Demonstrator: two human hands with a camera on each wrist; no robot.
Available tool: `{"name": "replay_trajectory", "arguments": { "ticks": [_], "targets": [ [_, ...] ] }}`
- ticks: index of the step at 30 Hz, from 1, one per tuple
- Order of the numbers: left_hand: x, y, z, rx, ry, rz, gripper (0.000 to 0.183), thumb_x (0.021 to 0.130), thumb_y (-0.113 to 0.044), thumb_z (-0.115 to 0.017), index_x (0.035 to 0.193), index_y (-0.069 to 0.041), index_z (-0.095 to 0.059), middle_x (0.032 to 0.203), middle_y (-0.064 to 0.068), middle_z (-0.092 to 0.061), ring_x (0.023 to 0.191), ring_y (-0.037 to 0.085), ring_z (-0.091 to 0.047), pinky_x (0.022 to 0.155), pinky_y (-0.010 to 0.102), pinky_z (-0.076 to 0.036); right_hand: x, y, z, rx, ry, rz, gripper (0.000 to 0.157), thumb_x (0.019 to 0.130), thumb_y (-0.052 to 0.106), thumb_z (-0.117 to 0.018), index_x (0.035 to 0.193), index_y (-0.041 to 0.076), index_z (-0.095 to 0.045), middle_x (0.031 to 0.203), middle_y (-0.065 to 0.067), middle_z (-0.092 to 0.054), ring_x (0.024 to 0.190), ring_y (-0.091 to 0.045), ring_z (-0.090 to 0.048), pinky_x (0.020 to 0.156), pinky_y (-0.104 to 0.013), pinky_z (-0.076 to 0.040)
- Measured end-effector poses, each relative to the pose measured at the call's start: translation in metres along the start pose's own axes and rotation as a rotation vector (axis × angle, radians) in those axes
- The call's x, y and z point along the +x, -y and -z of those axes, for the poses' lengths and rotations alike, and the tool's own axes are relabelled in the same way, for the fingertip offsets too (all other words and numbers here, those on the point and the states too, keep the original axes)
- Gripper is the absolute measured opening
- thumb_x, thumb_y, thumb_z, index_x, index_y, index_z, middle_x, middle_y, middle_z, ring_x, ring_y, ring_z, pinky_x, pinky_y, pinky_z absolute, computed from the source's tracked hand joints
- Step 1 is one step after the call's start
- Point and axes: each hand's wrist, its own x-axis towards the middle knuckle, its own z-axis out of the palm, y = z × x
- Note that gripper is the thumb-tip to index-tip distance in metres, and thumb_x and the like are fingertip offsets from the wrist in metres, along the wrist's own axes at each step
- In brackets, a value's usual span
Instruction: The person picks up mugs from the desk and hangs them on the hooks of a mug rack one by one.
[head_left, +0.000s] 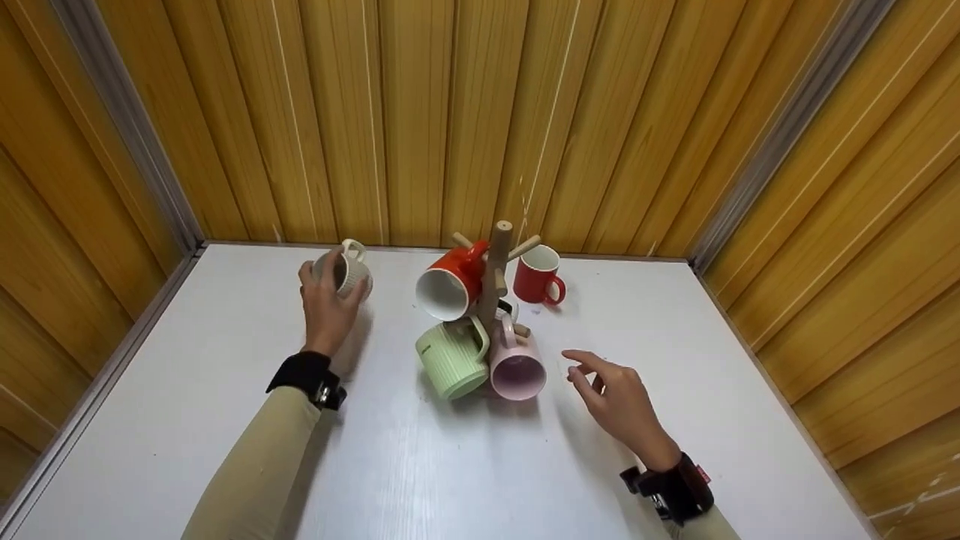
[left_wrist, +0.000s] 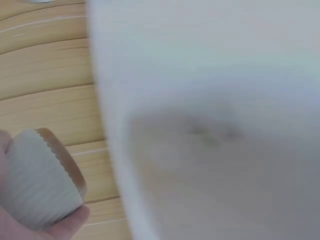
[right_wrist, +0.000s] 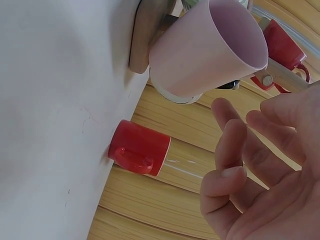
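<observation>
My left hand grips a pale grey-white ribbed mug at the table's back left, its handle pointing away from me. In the left wrist view, fingers wrap the ribbed mug from both sides. My right hand is held right of a wooden mug tree, fingers loosely bent, nothing in them. The nearest mug to it is a pink mug, hung on a low peg with its mouth towards me. Beside that hangs a light green ribbed mug. An orange-red mug hangs above.
A red mug stands upright on the white table, behind the tree to the right. Another mug, mostly hidden, hangs behind the pink one. Bare wooden pegs stick out near the top. Wood-patterned panels enclose the table's back and sides.
</observation>
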Motion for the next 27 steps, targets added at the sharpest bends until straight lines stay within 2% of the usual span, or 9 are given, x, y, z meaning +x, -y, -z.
{"name": "replay_trajectory", "arguments": {
  "ticks": [5,9,12,17,22,27],
  "targets": [
    [-0.003,-0.028,0.019,-0.154,-0.151,-0.013,0.06,0.094,-0.025,-0.077,0.147,-0.017,-0.051,0.138,0.025,-0.04,0.127,0.041,-0.05,0.103,0.057,-0.046,0.004,0.003,-0.001,0.004,0.012,0.006,0.028,0.095,0.005,-0.072,0.121,0.016,-0.075,0.084,0.01,-0.075,0.05,0.003,-0.047,0.046,-0.019,-0.039],
    [-0.013,-0.051,0.03,-0.215,-0.21,-0.043,0.059,0.094,-0.024,-0.076,0.147,-0.018,-0.05,0.136,0.022,-0.042,0.129,0.037,-0.049,0.105,0.056,-0.046,0.006,0.005,-0.002,0.016,0.01,0.011,0.029,0.095,0.006,-0.072,0.121,0.018,-0.075,0.084,0.011,-0.075,0.05,0.001,-0.048,0.046,-0.02,-0.039],
    [-0.024,-0.066,0.036,-0.252,-0.236,-0.067,0.059,0.095,-0.024,-0.075,0.148,-0.017,-0.05,0.138,0.021,-0.043,0.129,0.035,-0.049,0.104,0.056,-0.047,0.007,0.008,-0.003,0.021,0.002,0.021,0.029,0.095,0.007,-0.072,0.121,0.019,-0.075,0.084,0.013,-0.074,0.049,0.0,-0.048,0.046,-0.019,-0.038],
    [-0.042,-0.091,0.044,-0.318,-0.264,-0.096,0.058,0.097,-0.021,-0.073,0.149,-0.016,-0.048,0.138,0.019,-0.045,0.128,0.03,-0.051,0.099,0.054,-0.049,0.008,0.011,-0.004,0.032,-0.014,0.037,0.029,0.095,0.005,-0.072,0.121,0.017,-0.075,0.083,0.011,-0.075,0.049,0.002,-0.048,0.045,-0.017,-0.037],
    [-0.061,-0.117,0.048,-0.413,-0.289,-0.162,0.06,0.096,-0.015,-0.072,0.15,-0.014,-0.046,0.139,0.015,-0.047,0.124,0.025,-0.051,0.09,0.045,-0.049,0.018,0.022,0.0,0.04,-0.027,0.06,0.03,0.094,0.004,-0.073,0.121,0.016,-0.075,0.082,0.007,-0.075,0.05,0.0,-0.047,0.046,-0.02,-0.039],
    [-0.08,-0.138,0.047,-0.478,-0.28,-0.242,0.061,0.096,-0.009,-0.069,0.151,-0.012,-0.043,0.14,0.011,-0.049,0.114,0.022,-0.057,0.082,0.033,-0.052,0.036,0.037,0.006,0.068,-0.048,0.126,0.033,0.093,0.002,-0.073,0.123,0.016,-0.074,0.083,0.005,-0.075,0.052,-0.004,-0.049,0.048,-0.019,-0.041]
  ]
}}
